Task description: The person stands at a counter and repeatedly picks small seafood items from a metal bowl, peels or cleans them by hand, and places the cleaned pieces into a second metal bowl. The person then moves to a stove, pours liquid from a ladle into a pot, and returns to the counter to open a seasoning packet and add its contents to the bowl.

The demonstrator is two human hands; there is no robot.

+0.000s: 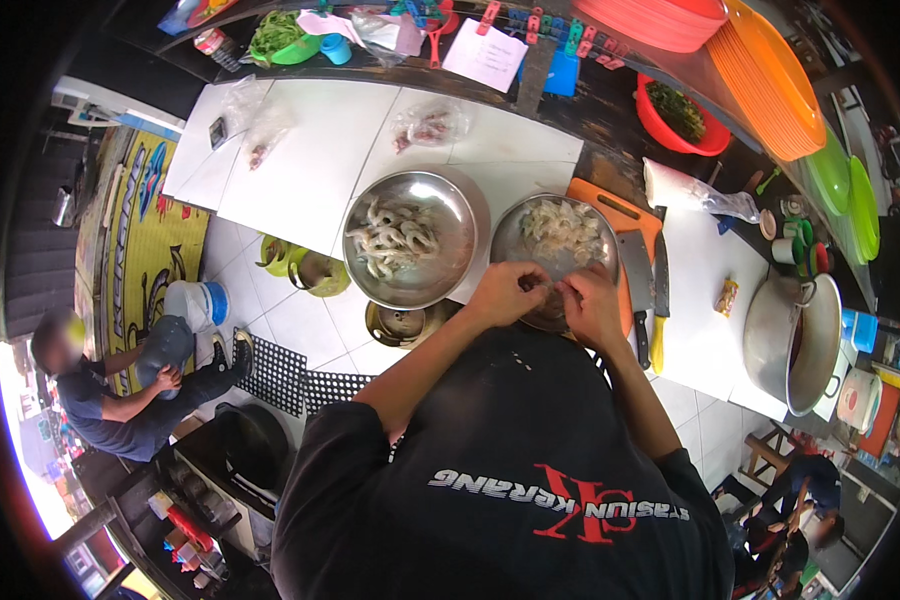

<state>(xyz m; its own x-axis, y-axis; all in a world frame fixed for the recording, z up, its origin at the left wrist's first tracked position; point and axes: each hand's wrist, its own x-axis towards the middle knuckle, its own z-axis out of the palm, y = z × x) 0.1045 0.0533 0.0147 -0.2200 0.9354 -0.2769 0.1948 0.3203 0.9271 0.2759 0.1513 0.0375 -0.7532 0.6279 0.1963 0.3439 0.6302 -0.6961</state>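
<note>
Both my hands meet over the near rim of a steel bowl (pixel 503 240) that holds pale, peeled-looking shrimp (pixel 562 228). My left hand (pixel 513 291) has its fingers pinched together. My right hand (pixel 590 306) is closed close beside it, fingertips nearly touching the left ones. Whatever sits between the fingers is too small and hidden to make out. To the left stands a larger steel bowl (pixel 458 210) with a heap of greyish whole shrimp (pixel 395 238).
An orange cutting board (pixel 610 205) with a cleaver (pixel 637 270) and a yellow-handled knife (pixel 660 300) lies right of the bowls. Plastic bags (pixel 432 125) rest on the white counter (pixel 310 150). A large pot (pixel 795 340) stands far right. One person (pixel 120 390) sits at left.
</note>
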